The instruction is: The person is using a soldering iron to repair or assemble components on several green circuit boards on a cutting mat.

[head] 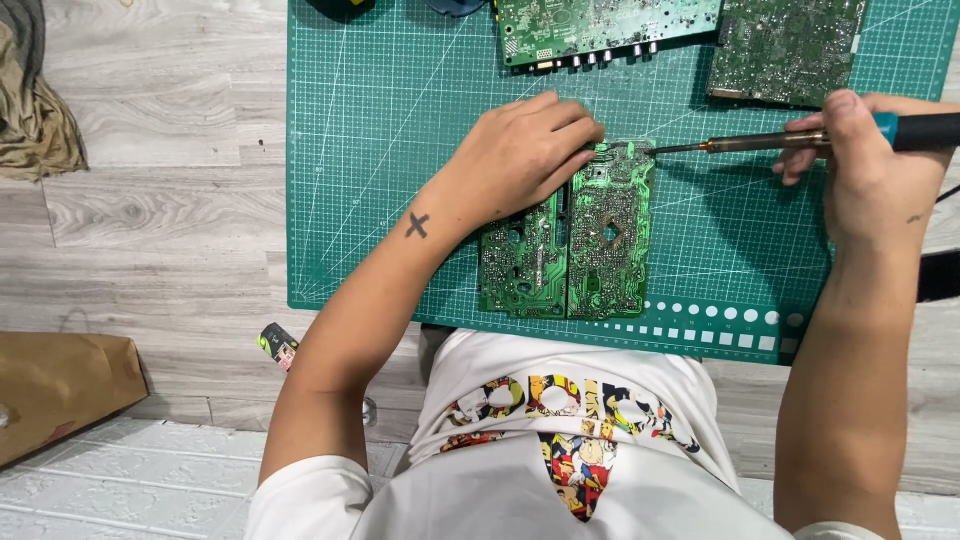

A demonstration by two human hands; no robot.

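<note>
- The desk had a pale grey, wood-grain top.
- A green cutting mat with a white grid lay flat on it.
- On the mat lay a pair of green circuit boards side by side, touching.
- Two larger circuit boards lay at the mat's far edge.
- A crumpled olive cloth lay at the desk's far left.
- A brown bag, perhaps paper, sat lower left.

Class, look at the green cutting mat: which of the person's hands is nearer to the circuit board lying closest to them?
Left. The left hand rests on the circuit board; the right hand is off to its right, holding a soldering iron.
</note>
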